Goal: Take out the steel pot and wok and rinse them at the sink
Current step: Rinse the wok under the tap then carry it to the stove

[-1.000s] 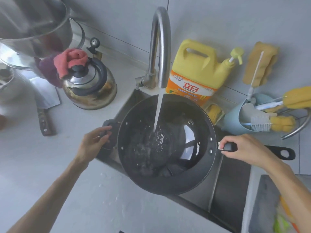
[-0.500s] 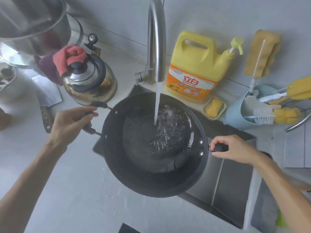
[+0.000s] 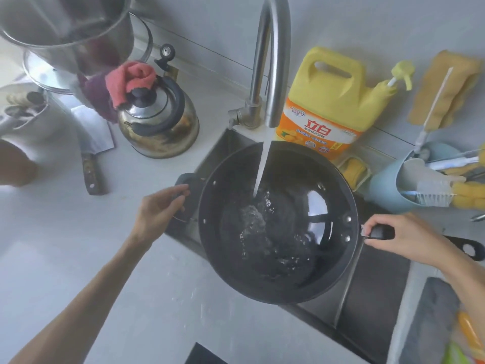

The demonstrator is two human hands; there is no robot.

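Observation:
A black wok [image 3: 278,279] is held over the steel sink [image 3: 372,292], under the running faucet [image 3: 270,61]. Water streams into the wok and pools, splashing, in its bottom. My left hand [image 3: 157,214] grips the small helper handle on the wok's left side. My right hand [image 3: 404,237] is closed around the long black handle on the right, whose end pokes out past my wrist. A steel pot [image 3: 65,30] stands at the top left on the counter, atop a lid.
A steel kettle [image 3: 160,119] with a pink cloth on it stands left of the faucet. A cleaver [image 3: 91,143] lies on the counter. A yellow detergent jug [image 3: 330,101], a soap dish and a blue brush holder [image 3: 393,185] line the back wall.
The wok, swung left and tilted half a second ago, has moved back right to sit level under the stream. Both hands went with it.

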